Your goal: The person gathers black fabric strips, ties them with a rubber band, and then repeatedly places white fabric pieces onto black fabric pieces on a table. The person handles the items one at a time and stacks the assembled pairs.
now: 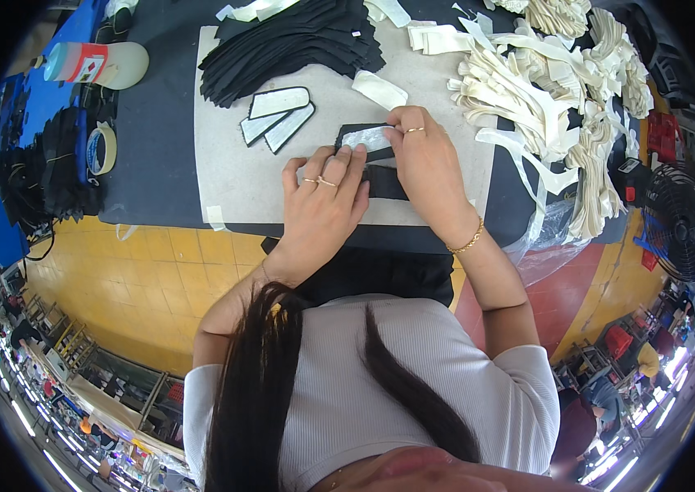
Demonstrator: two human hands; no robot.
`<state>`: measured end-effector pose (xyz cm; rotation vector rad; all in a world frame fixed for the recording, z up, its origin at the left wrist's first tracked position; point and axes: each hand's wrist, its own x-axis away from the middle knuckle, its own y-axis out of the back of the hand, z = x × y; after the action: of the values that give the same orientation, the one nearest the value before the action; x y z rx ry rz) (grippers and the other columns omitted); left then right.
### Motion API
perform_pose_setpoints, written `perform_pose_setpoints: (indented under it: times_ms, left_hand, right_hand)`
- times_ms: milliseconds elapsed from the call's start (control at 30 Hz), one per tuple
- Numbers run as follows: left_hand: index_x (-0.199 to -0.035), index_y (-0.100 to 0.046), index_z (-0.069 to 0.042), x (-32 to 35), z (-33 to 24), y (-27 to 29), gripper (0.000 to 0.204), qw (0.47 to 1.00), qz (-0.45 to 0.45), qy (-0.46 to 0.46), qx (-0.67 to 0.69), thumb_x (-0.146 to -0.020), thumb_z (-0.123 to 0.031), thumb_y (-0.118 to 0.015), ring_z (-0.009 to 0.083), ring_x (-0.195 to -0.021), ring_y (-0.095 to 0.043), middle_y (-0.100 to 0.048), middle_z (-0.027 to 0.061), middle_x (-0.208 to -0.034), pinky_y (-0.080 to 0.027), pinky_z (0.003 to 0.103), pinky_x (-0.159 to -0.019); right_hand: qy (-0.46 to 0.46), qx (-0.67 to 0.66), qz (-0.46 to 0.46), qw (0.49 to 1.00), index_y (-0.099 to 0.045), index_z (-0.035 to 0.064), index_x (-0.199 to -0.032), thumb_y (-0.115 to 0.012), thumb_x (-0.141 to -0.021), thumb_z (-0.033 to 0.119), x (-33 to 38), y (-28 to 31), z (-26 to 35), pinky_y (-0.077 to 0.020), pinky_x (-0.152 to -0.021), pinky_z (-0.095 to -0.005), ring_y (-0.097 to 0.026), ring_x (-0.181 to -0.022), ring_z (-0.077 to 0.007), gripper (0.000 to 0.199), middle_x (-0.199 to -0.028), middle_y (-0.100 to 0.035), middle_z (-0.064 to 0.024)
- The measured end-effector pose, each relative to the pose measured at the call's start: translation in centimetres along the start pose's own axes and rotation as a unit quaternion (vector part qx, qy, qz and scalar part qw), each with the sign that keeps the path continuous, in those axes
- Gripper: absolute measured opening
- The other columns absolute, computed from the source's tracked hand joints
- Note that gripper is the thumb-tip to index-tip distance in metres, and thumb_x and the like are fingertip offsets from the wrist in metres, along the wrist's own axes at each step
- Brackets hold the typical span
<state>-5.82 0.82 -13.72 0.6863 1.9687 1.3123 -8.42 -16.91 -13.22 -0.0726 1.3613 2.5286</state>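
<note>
A small black fabric piece (pixel 354 129) lies on the pale board with a shiny white strip (pixel 368 139) on top of it. My left hand (pixel 323 187) rests over its left end, fingers stretched and fingertips pressing down. At the right end, my right hand (pixel 429 160) pinches the edge of the white strip between thumb and forefinger. Closer to me, another black fabric piece (pixel 387 183) lies partly under my hands. Beyond my left hand, several white pieces edged in black (pixel 280 102) overlap. A loose cream strip (pixel 379 90) lies past my right hand.
A fanned stack of black fabric pieces (pixel 290 51) covers the board's far side. Bundled cream strips (pixel 520 94) heap up at right, near a black fan (pixel 680 209). On the left are a bottle of liquid (pixel 124 66), a tape roll (pixel 102 149) and dark fabric (pixel 64 160).
</note>
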Motion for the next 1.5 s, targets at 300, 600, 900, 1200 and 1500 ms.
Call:
perform_pose_setpoints:
  times_ms: [300, 600, 900, 1200, 1500]
  left_hand:
    - [-0.130, -0.059, -0.006, -0.7, 0.6, -0.7, 0.051, 0.998, -0.014, 0.025, 0.053, -0.082, -0.016, -0.073, 0.0255, -0.114, -0.051, -0.053, 0.0066, -0.119, -0.034, 0.045, -0.099]
    - [-0.128, -0.064, -0.008, 0.0, 2.3, 0.8, 0.042, 0.996, -0.004, 0.069, 0.050, -0.087, -0.017, -0.070, 0.0256, -0.116, -0.050, -0.056, 0.0065, -0.118, -0.034, 0.043, -0.097]
    - [-0.121, -0.069, -0.008, -2.9, 2.0, -0.4, 0.037, 0.989, -0.037, 0.079, 0.118, -0.085, -0.018, -0.074, 0.0260, -0.099, -0.055, -0.060, 0.0085, -0.109, -0.037, 0.039, -0.089]
    - [-0.107, -0.070, -0.008, -2.6, 1.8, -0.4, 0.025, 0.966, -0.107, 0.110, 0.210, -0.083, -0.011, -0.076, 0.0243, -0.090, -0.058, -0.064, 0.0070, -0.098, -0.042, 0.037, -0.082]
    - [-0.108, -0.073, -0.008, -3.1, 6.2, 3.7, 0.024, 0.938, -0.159, 0.281, 0.128, -0.086, -0.018, -0.076, 0.0195, -0.088, -0.057, -0.064, 0.0060, -0.103, -0.043, 0.031, -0.089]
  right_hand:
    - [-0.041, 0.122, -0.075, 0.989, -0.060, 0.0122, -0.109, -0.071, -0.086, 0.031, -0.1, -1.4, 1.0, -0.0302, -0.080, -0.0442, -0.054, -0.093, -0.0249, 0.032, -0.096, -0.057, -0.0064]
    - [-0.052, 0.118, -0.058, 0.990, -0.059, 0.0126, -0.106, -0.067, -0.090, 0.023, -0.1, -1.0, 0.0, -0.0284, -0.081, -0.0440, -0.055, -0.089, -0.0236, 0.021, -0.092, -0.062, -0.0045]
    - [-0.054, 0.101, -0.042, 0.992, -0.060, 0.0122, -0.112, -0.065, -0.091, 0.014, -0.5, -0.6, -0.3, -0.0322, -0.083, -0.0436, -0.057, -0.090, -0.0240, 0.022, -0.094, -0.063, -0.0040]
    - [0.002, 0.033, -0.093, 0.995, -0.068, 0.0102, -0.102, -0.077, -0.080, 0.018, -3.6, -0.8, -1.2, -0.0381, -0.087, -0.0446, -0.055, -0.095, -0.0264, 0.025, -0.099, -0.058, -0.0049]
    - [-0.043, -0.169, -0.010, 0.985, -0.067, 0.0063, -0.090, -0.076, -0.078, 0.006, -2.5, 2.6, -0.6, -0.0426, -0.087, -0.0349, -0.065, -0.087, -0.0246, 0.015, -0.092, -0.067, -0.0054]
